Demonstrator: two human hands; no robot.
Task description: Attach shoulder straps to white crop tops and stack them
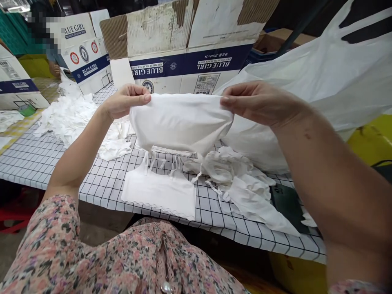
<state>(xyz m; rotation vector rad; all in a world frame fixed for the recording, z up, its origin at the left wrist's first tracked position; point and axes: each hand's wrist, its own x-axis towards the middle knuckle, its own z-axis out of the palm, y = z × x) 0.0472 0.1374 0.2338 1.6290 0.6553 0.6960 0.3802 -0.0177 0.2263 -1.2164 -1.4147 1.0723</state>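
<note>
Holding a white cloth top [180,122] up by its upper edge, the left hand [127,102] and right hand [260,104] each pinch it between thumb and fingers, above the checked table [61,179]. A flat white top [159,194] lies by the table's near edge, crumpled white pieces [235,171] lie right of it, and a white heap [70,116] sits toward the far left corner.
</note>
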